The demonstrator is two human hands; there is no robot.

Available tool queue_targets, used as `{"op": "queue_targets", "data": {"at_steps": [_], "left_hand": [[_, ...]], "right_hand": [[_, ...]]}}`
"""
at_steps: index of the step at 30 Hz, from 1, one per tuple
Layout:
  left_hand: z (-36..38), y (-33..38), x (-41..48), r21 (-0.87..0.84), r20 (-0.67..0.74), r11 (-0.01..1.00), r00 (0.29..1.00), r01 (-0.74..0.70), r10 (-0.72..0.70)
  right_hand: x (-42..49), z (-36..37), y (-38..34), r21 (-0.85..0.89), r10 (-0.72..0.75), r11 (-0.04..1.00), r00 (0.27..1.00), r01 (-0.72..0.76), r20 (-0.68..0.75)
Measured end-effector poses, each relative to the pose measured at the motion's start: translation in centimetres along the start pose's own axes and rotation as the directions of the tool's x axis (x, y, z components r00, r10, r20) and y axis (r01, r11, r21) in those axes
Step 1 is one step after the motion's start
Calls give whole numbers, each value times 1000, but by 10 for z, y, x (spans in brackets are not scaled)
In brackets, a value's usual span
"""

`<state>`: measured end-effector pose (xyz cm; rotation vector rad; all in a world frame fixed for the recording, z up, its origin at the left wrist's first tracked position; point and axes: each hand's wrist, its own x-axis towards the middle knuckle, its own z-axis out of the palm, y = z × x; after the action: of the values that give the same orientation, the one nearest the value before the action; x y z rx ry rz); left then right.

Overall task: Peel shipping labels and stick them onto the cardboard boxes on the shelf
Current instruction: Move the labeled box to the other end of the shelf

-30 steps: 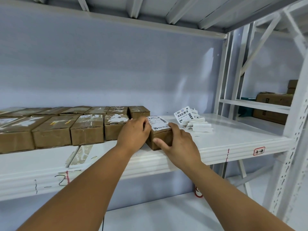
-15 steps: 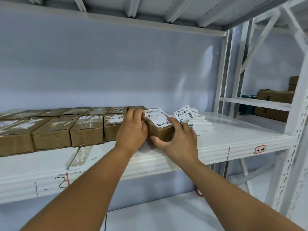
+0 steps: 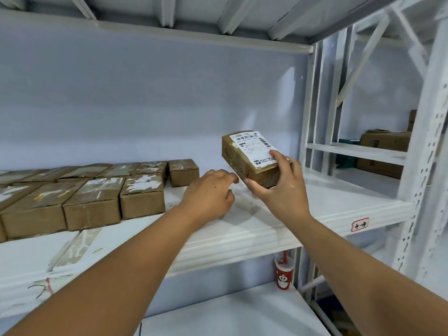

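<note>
Lifted off the shelf [image 3: 242,238] since a moment ago, the labelled box [image 3: 244,166] now tilts in the air, gripped by the right hand [image 3: 283,190], a fingertip on its label [image 3: 254,147]. Beside it the left hand [image 3: 208,192] has let go and hovers loosely open, holding nothing, near the rows of boxes [image 3: 92,204].

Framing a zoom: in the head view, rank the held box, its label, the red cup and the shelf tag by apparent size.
1. held box
2. label
3. red cup; it stands farther off, so its true size is unsure
4. shelf tag
</note>
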<state>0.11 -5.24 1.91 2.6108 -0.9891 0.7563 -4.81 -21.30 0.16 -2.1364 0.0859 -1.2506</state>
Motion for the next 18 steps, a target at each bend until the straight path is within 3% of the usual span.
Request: {"op": "queue_targets", "data": {"at_steps": [3,7,18], "left_hand": [[12,9,24,42,-2,999,999,32,-32],[32,6,51,-42,-56,989,988,143,-145],[78,-19,67,-314,-111,936,973,158,-202]], "right_hand": [[21,-12,24,-13,94,995,994,-94,-48],[54,-24,59,-34,251,967,965,-254,-82],[119,1,144,-240,478,858,877,-453,55]]}}
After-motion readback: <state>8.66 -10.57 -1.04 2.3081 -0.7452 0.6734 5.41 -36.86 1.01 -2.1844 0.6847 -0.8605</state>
